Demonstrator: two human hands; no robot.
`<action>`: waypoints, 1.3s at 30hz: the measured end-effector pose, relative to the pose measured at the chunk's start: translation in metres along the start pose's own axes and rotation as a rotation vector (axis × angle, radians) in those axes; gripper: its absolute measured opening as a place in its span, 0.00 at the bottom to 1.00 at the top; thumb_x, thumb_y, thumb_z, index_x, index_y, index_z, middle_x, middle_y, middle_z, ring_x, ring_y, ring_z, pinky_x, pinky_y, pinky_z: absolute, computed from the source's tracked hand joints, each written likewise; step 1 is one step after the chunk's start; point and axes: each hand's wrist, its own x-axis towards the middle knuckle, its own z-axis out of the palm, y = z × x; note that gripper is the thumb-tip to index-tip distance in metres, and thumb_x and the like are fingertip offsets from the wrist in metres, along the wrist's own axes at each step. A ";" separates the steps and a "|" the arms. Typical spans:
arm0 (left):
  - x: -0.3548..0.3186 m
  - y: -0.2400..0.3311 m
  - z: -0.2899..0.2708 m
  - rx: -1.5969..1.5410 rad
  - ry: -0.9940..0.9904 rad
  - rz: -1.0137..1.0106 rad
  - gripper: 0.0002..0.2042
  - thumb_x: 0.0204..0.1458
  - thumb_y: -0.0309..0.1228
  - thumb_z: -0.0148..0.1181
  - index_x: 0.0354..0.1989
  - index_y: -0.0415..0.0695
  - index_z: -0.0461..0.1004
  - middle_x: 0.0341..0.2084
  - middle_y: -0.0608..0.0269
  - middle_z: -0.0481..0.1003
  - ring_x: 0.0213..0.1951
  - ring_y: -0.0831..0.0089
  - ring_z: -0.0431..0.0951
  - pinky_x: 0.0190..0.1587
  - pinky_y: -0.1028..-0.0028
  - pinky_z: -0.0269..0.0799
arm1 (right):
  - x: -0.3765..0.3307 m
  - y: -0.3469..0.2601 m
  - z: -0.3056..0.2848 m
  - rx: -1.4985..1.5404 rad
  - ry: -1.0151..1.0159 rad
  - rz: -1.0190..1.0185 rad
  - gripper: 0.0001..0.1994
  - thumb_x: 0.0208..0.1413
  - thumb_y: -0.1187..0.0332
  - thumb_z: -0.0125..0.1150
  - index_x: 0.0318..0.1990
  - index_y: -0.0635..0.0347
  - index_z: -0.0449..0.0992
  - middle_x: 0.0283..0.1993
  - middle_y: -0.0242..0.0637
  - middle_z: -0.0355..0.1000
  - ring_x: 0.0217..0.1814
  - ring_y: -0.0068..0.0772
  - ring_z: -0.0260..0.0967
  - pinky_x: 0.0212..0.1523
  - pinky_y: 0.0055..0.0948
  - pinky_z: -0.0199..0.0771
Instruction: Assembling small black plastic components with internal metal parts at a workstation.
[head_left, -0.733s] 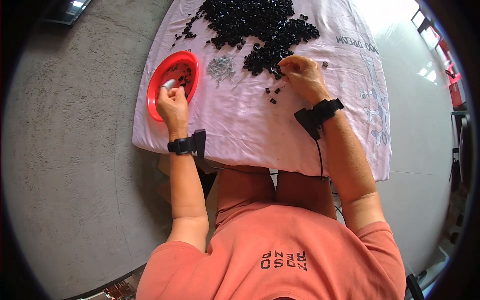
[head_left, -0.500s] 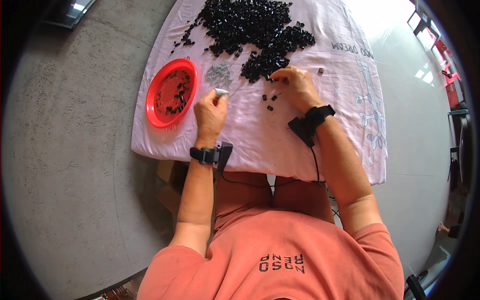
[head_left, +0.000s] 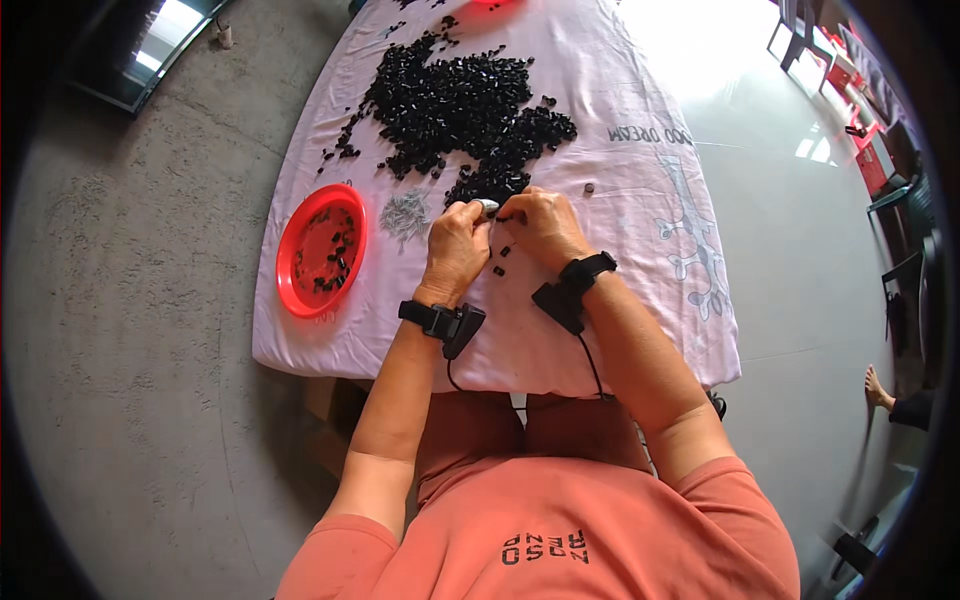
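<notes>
My left hand (head_left: pixel 459 248) and my right hand (head_left: pixel 546 232) meet just in front of a large heap of small black cylindrical pieces (head_left: pixel 450 110). The left fingers are pinched, with a whitish-silver covering or piece (head_left: pixel 487 206) at their tips; what they hold is too small to make out. The right thumb and fingers close on a small black piece, mostly hidden between the hands. A few loose black pieces (head_left: pixel 499 270) lie on the cloth below the hands. Left of my left hand is a patch of thin grey pin-like bits (head_left: pixel 405 215).
A red round basin (head_left: pixel 287 262) with black pieces in it stands at the table's left edge. Another red container (head_left: pixel 492 2) shows at the far end. A single dark piece (head_left: pixel 589 188) lies on the pink cloth (head_left: pixel 620 300) to the right. At far right is another person's foot (head_left: pixel 878 388).
My left hand has moved right and come beside my right hand, which now sits nearer the middle. The view has shifted, showing more of the table's far end.
</notes>
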 end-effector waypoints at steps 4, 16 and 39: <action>-0.003 -0.004 -0.002 -0.062 -0.024 -0.039 0.08 0.50 0.20 0.58 0.37 0.40 0.79 0.30 0.54 0.78 0.32 0.61 0.81 0.37 0.67 0.76 | -0.001 0.001 0.001 0.003 0.012 -0.004 0.07 0.45 0.74 0.61 0.32 0.54 0.84 0.34 0.45 0.76 0.40 0.47 0.76 0.44 0.41 0.76; -0.017 -0.017 -0.003 -0.365 0.002 -0.219 0.07 0.56 0.23 0.59 0.41 0.39 0.79 0.31 0.60 0.82 0.34 0.77 0.81 0.39 0.74 0.76 | 0.000 0.001 0.001 -0.008 -0.036 0.036 0.07 0.45 0.74 0.63 0.33 0.54 0.84 0.32 0.41 0.76 0.37 0.42 0.76 0.39 0.37 0.76; -0.016 0.003 -0.005 -0.495 0.109 -0.225 0.05 0.50 0.23 0.67 0.36 0.39 0.81 0.28 0.61 0.81 0.30 0.75 0.81 0.34 0.75 0.76 | 0.007 -0.004 -0.004 0.560 -0.293 0.295 0.08 0.60 0.70 0.63 0.44 0.63 0.81 0.34 0.33 0.79 0.34 0.18 0.76 0.37 0.20 0.77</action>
